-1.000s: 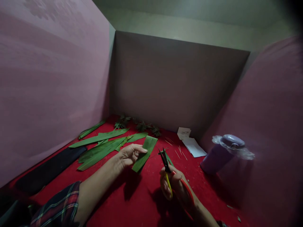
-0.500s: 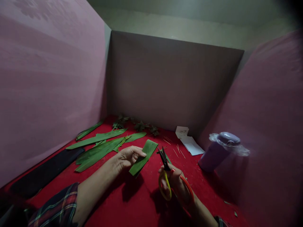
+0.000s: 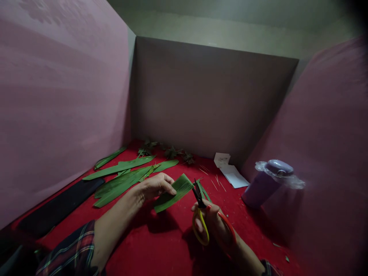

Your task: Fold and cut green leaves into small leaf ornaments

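My left hand pinches a short, wide green leaf piece and holds it just above the red cloth. My right hand grips a pair of scissors with one yellow and one red handle loop. The dark blades point up and touch the right end of the leaf piece. A narrow green strip lies right behind the blades.
Several long green leaves lie on the red cloth to the left. A dark flat strip sits at far left. Twigs with small leaves, white papers, thin sticks and a purple lidded cup stand near the pink walls.
My left hand has turned the leaf piece flatter and swung its end toward the scissors. The blades now meet the leaf's edge.
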### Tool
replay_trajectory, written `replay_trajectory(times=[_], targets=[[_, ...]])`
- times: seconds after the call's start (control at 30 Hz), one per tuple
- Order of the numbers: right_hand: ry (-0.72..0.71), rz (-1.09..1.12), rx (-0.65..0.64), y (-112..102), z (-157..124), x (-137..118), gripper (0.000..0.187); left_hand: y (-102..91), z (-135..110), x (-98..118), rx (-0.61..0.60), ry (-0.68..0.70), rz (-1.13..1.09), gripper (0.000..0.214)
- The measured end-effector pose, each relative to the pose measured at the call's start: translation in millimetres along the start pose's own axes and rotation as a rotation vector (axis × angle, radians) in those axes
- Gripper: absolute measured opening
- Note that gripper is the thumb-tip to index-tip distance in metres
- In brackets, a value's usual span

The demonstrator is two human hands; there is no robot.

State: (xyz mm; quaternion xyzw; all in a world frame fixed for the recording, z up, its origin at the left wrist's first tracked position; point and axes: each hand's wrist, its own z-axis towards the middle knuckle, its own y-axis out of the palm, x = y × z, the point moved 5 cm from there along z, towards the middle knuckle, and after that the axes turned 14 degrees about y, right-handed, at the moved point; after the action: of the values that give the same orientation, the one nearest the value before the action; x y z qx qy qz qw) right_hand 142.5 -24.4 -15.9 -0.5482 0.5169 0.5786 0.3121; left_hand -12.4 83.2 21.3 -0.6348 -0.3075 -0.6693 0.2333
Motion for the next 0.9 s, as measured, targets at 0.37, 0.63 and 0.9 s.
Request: replay_trajectory(times=[0.37, 0.63, 0.9], targets=[[-0.005, -0.035, -0.030, 10, -2, -6, 0.065, 1.8, -3, 7, -0.048, -0.012, 0.148, 0.014], [-0.012, 0.024, 0.010, 3, 2, 6, 0.068, 1.2, -3, 7, -0.052, -0.005, 0.161, 0.013], [-0.057, -0.002, 0.100, 5, -2, -3, 0.052, 1.1, -4, 8, -0.044, 0.001, 0.178, 0.012]])
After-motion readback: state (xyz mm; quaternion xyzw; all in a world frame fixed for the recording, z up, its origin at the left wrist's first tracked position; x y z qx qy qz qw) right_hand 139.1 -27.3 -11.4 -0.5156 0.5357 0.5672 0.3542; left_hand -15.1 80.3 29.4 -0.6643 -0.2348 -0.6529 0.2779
